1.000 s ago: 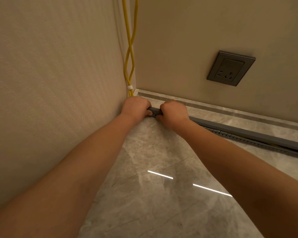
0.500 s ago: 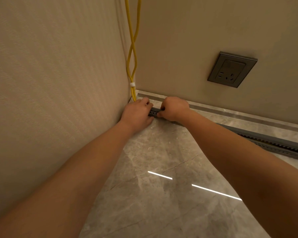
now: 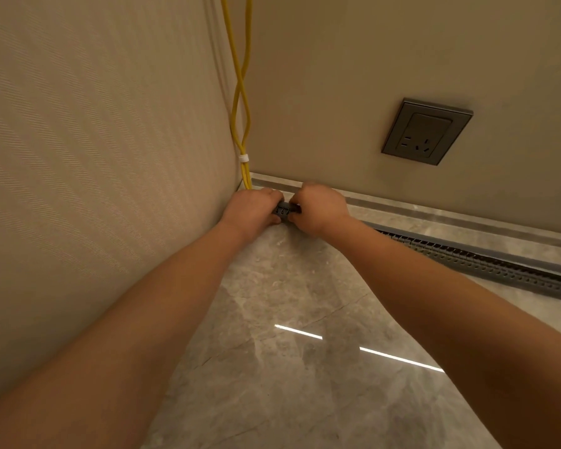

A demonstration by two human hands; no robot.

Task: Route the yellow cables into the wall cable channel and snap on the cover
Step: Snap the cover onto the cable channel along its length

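Note:
Two yellow cables point(image 3: 240, 92) hang down the wall corner, twisted around each other and tied with a white band point(image 3: 243, 158) just above the floor. A grey slotted cable channel point(image 3: 486, 265) runs along the floor by the back wall's skirting. My left hand point(image 3: 251, 210) and my right hand point(image 3: 319, 209) sit close together at the channel's corner end, both gripping it. A short piece of slotted grey channel point(image 3: 285, 210) shows between them. The cables' lower ends are hidden behind my left hand.
A dark grey wall socket point(image 3: 427, 131) sits on the back wall above the channel. The textured side wall point(image 3: 94, 157) stands close on the left. The glossy marble floor point(image 3: 289, 367) reflects two light strips.
Both hands stayed at the channel's corner end and drew slightly closer. A grey cover that lay along the channel a second ago is gone, so the slotted channel to the right shows.

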